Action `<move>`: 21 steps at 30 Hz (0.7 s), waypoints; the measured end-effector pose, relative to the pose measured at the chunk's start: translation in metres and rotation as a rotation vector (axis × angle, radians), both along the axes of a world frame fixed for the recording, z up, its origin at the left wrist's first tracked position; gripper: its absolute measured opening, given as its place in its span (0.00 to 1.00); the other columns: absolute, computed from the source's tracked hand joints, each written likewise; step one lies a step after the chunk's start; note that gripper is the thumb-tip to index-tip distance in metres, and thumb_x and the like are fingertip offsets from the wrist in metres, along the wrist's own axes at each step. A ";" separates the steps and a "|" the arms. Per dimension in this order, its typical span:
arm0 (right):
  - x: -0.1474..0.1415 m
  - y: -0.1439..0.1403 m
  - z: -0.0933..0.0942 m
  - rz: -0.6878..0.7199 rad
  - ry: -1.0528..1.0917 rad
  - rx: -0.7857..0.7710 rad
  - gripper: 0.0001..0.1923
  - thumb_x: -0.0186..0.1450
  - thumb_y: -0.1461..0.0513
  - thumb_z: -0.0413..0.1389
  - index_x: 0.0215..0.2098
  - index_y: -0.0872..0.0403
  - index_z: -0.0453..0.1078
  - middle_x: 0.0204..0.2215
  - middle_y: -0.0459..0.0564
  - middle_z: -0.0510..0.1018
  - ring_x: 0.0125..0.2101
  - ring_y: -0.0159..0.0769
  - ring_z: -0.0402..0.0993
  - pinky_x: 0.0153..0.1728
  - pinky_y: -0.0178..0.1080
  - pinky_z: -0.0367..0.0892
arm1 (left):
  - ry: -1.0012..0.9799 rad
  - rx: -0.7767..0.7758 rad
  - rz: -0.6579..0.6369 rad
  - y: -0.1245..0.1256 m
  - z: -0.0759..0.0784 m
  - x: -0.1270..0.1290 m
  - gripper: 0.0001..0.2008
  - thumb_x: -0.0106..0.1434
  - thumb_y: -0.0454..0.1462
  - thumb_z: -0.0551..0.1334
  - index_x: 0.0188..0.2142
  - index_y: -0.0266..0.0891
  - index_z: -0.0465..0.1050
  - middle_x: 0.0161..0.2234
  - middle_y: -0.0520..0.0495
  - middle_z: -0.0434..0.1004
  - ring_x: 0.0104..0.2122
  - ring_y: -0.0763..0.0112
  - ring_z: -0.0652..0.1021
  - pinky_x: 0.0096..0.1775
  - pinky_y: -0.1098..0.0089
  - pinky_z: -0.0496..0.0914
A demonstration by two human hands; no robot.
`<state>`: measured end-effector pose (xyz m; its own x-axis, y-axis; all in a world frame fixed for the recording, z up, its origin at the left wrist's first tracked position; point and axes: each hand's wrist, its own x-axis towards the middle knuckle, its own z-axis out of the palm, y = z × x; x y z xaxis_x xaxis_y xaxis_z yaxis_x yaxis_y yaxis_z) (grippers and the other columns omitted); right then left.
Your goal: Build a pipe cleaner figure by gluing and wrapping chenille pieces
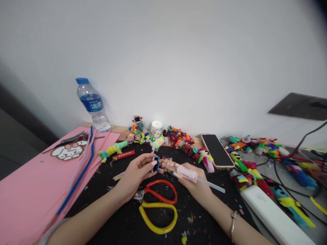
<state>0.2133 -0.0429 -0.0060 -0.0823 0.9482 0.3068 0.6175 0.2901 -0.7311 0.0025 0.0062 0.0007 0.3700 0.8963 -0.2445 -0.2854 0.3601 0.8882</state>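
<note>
My left hand is closed, thumb and fingers pinching a small blue and black fuzzy piece. In my right hand lies a pale pink glue gun, its front part covered in brownish, sparkly bits. A translucent glue stick juts from its rear. The gun's front end points at the fuzzy piece; whether they touch I cannot tell. Just below my hands, scissors with one red and one yellow handle lie on the black mat, their blades partly behind my left wrist.
Several pipe-cleaner figures line the mat's back, near a white roll. A phone lies right of them. Pink sheets bear blue pipe cleaners at left; a bottle leans on the wall. A white case and cables occupy the right.
</note>
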 end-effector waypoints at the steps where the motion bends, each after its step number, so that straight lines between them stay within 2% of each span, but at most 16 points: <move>1: 0.000 0.000 0.000 0.004 -0.002 -0.007 0.04 0.58 0.62 0.56 0.27 0.54 0.67 0.21 0.42 0.71 0.22 0.30 0.64 0.23 0.32 0.59 | -0.001 0.000 0.007 0.000 0.000 0.000 0.13 0.54 0.37 0.66 0.40 0.42 0.72 0.41 0.49 0.72 0.40 0.70 0.74 0.41 0.69 0.72; 8: -0.001 -0.002 0.002 0.010 -0.023 -0.029 0.07 0.59 0.59 0.56 0.25 0.54 0.66 0.20 0.43 0.70 0.20 0.29 0.62 0.22 0.33 0.57 | -0.001 -0.004 0.068 0.001 0.003 0.001 0.14 0.52 0.38 0.67 0.39 0.41 0.73 0.41 0.48 0.73 0.42 0.67 0.73 0.40 0.68 0.73; 13: -0.001 -0.001 0.001 0.031 -0.038 -0.038 0.08 0.60 0.58 0.57 0.27 0.54 0.67 0.22 0.44 0.72 0.22 0.30 0.65 0.23 0.32 0.59 | -0.005 -0.002 0.077 0.001 0.004 0.001 0.13 0.54 0.38 0.67 0.40 0.42 0.72 0.41 0.49 0.72 0.42 0.69 0.72 0.40 0.69 0.73; 21: 0.000 -0.002 -0.001 0.051 -0.043 -0.006 0.09 0.60 0.58 0.57 0.26 0.54 0.66 0.21 0.42 0.71 0.21 0.28 0.64 0.22 0.31 0.58 | 0.002 0.004 0.085 0.001 0.005 0.000 0.13 0.55 0.38 0.66 0.40 0.42 0.72 0.40 0.49 0.70 0.41 0.70 0.71 0.38 0.72 0.73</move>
